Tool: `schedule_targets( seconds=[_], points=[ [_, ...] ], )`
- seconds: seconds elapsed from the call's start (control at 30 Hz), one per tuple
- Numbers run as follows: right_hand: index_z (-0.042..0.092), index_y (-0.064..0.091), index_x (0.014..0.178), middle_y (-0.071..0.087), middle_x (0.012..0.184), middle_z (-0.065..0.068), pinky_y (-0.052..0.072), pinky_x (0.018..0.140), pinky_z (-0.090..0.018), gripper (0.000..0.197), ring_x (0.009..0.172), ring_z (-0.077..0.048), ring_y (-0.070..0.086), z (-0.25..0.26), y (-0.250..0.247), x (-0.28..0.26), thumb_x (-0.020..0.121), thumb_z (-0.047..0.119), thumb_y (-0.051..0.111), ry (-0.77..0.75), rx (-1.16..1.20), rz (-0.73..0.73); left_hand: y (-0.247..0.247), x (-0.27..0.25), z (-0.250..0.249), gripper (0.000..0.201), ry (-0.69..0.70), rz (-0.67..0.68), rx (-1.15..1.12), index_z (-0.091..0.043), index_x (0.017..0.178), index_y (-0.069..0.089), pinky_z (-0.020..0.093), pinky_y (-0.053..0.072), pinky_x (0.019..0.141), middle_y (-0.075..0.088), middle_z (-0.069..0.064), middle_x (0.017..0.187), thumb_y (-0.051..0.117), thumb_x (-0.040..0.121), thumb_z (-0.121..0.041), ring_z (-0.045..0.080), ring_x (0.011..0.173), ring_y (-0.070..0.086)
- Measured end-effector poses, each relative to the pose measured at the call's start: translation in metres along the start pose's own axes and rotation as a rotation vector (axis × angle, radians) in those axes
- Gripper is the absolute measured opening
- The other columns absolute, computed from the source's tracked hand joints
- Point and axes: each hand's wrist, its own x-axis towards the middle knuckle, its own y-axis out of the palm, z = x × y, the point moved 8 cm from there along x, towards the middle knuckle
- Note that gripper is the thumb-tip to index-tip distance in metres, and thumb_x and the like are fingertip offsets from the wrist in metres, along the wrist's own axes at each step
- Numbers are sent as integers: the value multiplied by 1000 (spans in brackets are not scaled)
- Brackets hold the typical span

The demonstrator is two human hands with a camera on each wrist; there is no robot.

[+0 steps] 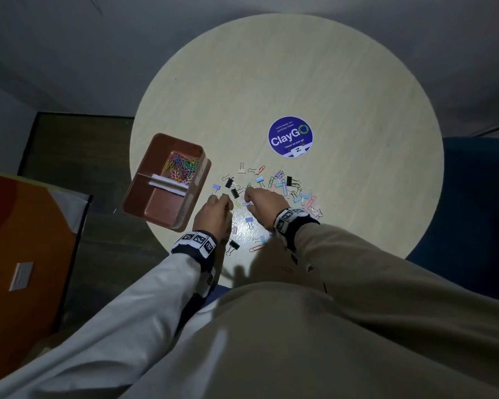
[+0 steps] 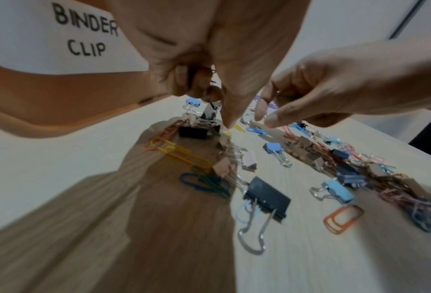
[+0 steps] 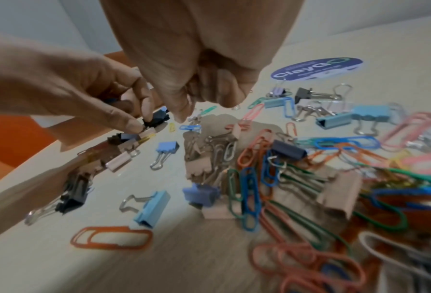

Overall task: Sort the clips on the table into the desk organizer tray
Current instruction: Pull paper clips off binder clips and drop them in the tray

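Note:
A brown organizer tray (image 1: 167, 223) sits at the table's left edge, its wall (image 2: 59, 95) labelled "BINDER CLIP". Coloured paper clips (image 1: 182, 167) fill its far compartment. Binder clips and paper clips (image 1: 291, 188) lie scattered to the right of it. My left hand (image 1: 218, 207) (image 2: 217, 103) has its fingers curled. In the right wrist view it (image 3: 134, 123) pinches a pale binder clip (image 3: 146, 131) low over the table. My right hand (image 1: 252, 198) (image 3: 184, 111) hovers with thumb and forefinger just above a blue paper clip (image 3: 190, 127) (image 2: 257, 130). Its other fingers are curled, hiding the palm.
A round blue ClayGo sticker (image 1: 290, 136) lies beyond the clips. A blue chair (image 1: 478, 197) stands at the right, and an orange panel (image 1: 18, 240) is low on the left. More clips (image 1: 257, 246) lie near the table's front edge, between my wrists.

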Motion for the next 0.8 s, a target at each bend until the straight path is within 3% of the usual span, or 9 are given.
schedule_targets(
  seconds=[0.17, 0.43, 0.57, 0.63, 0.7, 0.8],
  points=[
    [13, 51, 108, 59, 106, -9, 44, 68, -35, 13, 85, -33, 61, 7, 6, 6, 95, 13, 50, -19, -139, 13, 5, -4, -7, 20, -23, -24, 141, -10, 109, 63, 38, 45, 73, 55, 14, 109, 57, 92, -19, 35, 94, 59],
    [8, 50, 114, 57, 111, -13, 39, 68, -35, 20, 92, -35, 61, 1, 10, 2, 101, 22, 43, 17, -119, 72, 12, -2, -15, 20, -39, -23, 156, -5, 110, 63, 39, 46, 81, 55, 16, 116, 51, 95, -11, 35, 98, 60],
    [9, 47, 101, 53, 100, -12, 45, 68, -37, 17, 77, -29, 52, -12, 6, 0, 101, 20, 35, 120, 90, 79, 10, 0, -26, 18, 40, -56, 24, -4, 102, 57, 40, 46, 74, 51, 16, 108, 46, 98, -17, 35, 86, 57],
    [9, 42, 97, 49, 87, -9, 40, 62, -32, 13, 69, -24, 47, -19, 0, -3, 102, 15, 32, 161, 268, 71, 3, 0, -29, 16, 81, -88, -96, -8, 98, 50, 41, 48, 69, 50, 12, 100, 40, 100, -19, 32, 78, 54],
    [6, 42, 102, 52, 82, -10, 36, 60, -29, 9, 64, -19, 44, -28, -6, -7, 100, 8, 33, 185, 372, 47, -5, 1, -30, 13, 102, -92, -223, -13, 96, 43, 36, 43, 62, 53, 8, 89, 35, 101, -21, 27, 72, 53],
    [9, 45, 109, 61, 89, -16, 41, 63, -31, 16, 66, -21, 48, -42, -7, -9, 97, 7, 34, 215, 480, 12, -11, 4, -25, 9, 54, -68, -352, -15, 104, 40, 31, 36, 58, 58, 7, 80, 34, 102, -21, 25, 67, 55]
  ],
)
